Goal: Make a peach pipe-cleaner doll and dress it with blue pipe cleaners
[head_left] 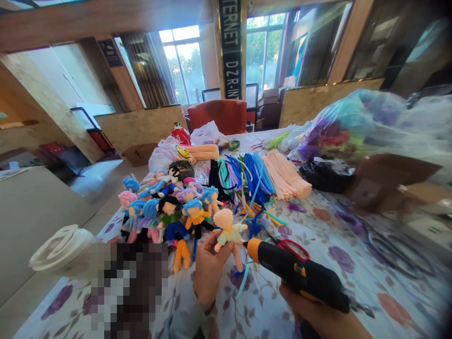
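Observation:
My left hand is closed around a small fuzzy doll with a bald peach head, pale green top and peach legs, held upright over the table. My right hand grips a black and orange glue gun, whose orange nozzle points left and almost touches the doll's side. Red-handled scissors lie on the cloth just behind the gun.
Several finished dolls with blue, pink and black hair lie in a heap to the left. Bundles of pipe cleaners sit behind. Plastic bags, a cardboard box, a white lid and a red chair surround the flowered tablecloth.

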`<action>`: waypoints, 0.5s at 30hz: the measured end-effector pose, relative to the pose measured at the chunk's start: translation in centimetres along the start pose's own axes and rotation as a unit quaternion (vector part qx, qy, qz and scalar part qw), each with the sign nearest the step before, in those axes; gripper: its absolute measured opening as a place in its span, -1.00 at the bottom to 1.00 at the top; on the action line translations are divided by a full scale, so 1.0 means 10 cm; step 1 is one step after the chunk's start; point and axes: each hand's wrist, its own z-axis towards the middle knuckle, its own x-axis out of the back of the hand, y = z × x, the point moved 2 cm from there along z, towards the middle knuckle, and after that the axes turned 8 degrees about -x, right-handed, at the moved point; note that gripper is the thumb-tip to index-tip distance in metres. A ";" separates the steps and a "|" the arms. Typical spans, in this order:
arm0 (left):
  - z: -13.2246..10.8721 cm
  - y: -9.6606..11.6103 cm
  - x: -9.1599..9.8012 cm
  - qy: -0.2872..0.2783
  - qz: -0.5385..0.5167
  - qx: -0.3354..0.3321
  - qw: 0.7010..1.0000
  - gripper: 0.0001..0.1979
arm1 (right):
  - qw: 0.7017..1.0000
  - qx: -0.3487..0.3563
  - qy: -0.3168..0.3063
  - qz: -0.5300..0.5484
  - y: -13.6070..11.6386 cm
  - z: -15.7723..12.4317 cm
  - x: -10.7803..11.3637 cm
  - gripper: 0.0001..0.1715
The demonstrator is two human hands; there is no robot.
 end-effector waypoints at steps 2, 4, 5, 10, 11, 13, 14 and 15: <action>0.00 0.00 0.00 0.003 0.002 0.002 1.000 -0.71 | 1.000 0.005 -0.005 0.006 -0.03 0.00 0.01 -0.74; 0.00 0.00 0.00 0.002 0.009 0.003 1.000 -0.71 | 1.000 0.004 -0.010 0.008 -0.06 0.00 0.02 -0.75; 0.00 -0.01 0.00 0.002 0.012 0.002 1.000 -0.71 | 1.000 0.002 -0.013 0.007 -0.07 0.00 0.03 -0.75; 0.00 0.00 0.00 -0.003 0.016 -0.003 1.000 -0.73 | 1.000 -0.002 -0.016 0.009 -0.09 -0.02 0.05 -0.73; 0.00 0.00 0.00 -0.005 0.019 -0.003 1.000 -0.73 | 1.000 0.001 -0.016 0.011 -0.09 -0.02 0.05 -0.74; 0.00 0.00 0.00 -0.005 0.024 -0.004 1.000 -0.73 | 1.000 0.006 -0.012 0.011 -0.08 -0.03 0.06 -0.76; 0.00 0.00 0.00 -0.004 0.024 -0.005 1.000 -0.73 | 1.000 0.006 -0.006 0.008 -0.07 -0.02 0.06 -0.77; 0.00 0.00 0.00 -0.005 0.023 -0.005 1.000 -0.73 | 1.000 0.004 0.001 0.002 -0.07 -0.02 0.06 -0.78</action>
